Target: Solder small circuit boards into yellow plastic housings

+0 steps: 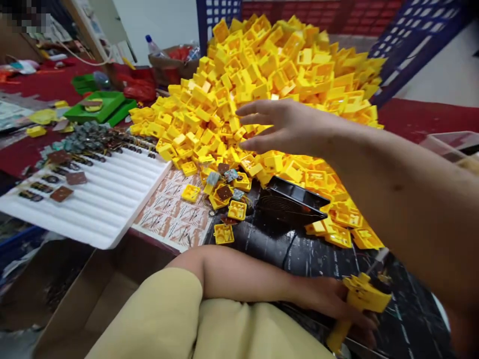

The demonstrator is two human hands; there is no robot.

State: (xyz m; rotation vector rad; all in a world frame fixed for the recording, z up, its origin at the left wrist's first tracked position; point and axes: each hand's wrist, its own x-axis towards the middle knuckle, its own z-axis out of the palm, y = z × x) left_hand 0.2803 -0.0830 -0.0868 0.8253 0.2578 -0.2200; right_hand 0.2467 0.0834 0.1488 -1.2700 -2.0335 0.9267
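My left arm crosses low in front of me, and my left hand (pixel 333 304) is wrapped round a yellow pistol-shaped tool (pixel 368 294). Its handle points down toward the front edge, and its exact kind does not show clearly. From the right side reaches my right hand (pixel 279 124), fingers stretched leftward and apart with nothing visible in them. It hovers over a big heap of small yellow plastic cases (pixel 258 80); contact cannot be made out. Several open yellow cases (pixel 223 233) lie nearer to me, some beside small grey and brown parts (pixel 224 193).
A white ribbed foam tray (pixel 123 199) at left carries wired components (pixel 90 142). Beyond it sit green trays (pixel 97 107). A black spool-like object (pixel 294 199) stands before the heap. A blue basket (pixel 415 45) tilts behind. A cardboard box (pixel 93 294) is low at left.
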